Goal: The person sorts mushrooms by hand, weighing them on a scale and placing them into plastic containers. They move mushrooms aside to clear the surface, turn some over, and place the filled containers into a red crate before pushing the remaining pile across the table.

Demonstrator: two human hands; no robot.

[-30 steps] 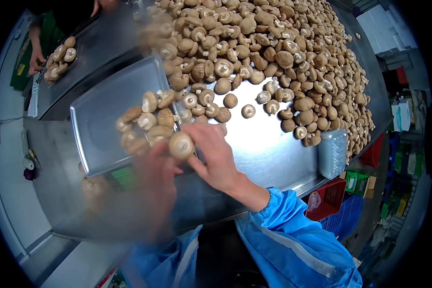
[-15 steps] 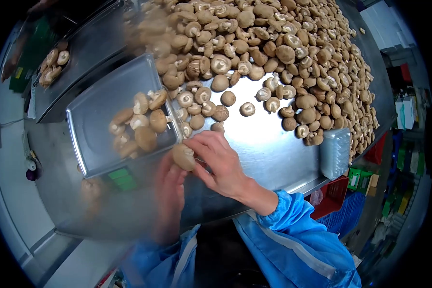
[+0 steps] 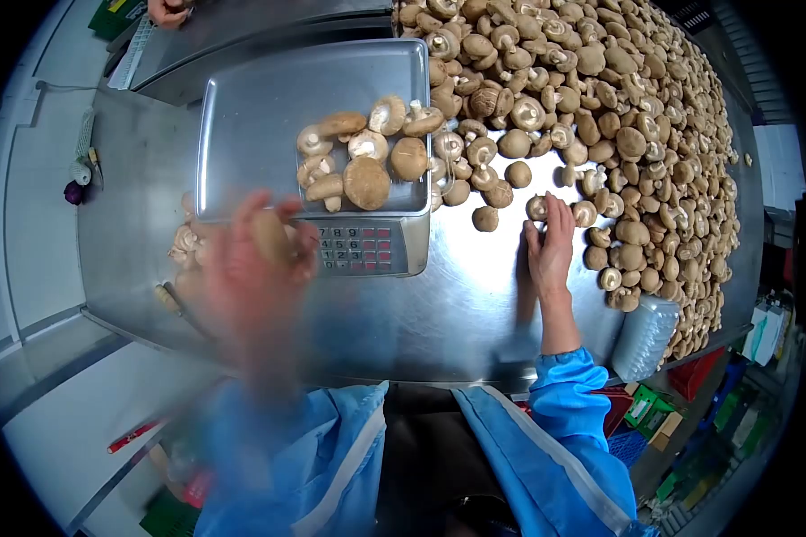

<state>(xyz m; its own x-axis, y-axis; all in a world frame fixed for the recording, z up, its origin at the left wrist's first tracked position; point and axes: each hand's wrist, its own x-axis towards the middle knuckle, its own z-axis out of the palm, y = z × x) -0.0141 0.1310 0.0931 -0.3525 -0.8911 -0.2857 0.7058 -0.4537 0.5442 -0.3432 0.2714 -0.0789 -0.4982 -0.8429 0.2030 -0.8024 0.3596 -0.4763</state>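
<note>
Blurred by motion, my left hand [image 3: 255, 259] is closed around a brown mushroom [image 3: 271, 238] in front of the scale's tray. My right hand [image 3: 553, 242] reaches over the steel table [image 3: 475, 313], its fingertips on a small mushroom [image 3: 536, 208] at the edge of the big mushroom pile [image 3: 636, 143]. Several mushrooms, some cap up and some stem up, lie in a clear container at the right part of the metal tray [image 3: 251, 116]. The scale's keypad [image 3: 358, 246] shows below the tray.
More mushrooms [image 3: 186, 246] lie left of the scale, partly behind my left hand. A stack of clear plastic trays [image 3: 645, 338] stands at the table's right front. Another person's hand [image 3: 167, 12] shows at the top left. Crates [image 3: 649, 412] are below the table.
My hands have moved apart: the left, with a mushroom, toward the left, and the right onto a small mushroom near the pile. The view has shifted, and the scale's keypad now shows.
</note>
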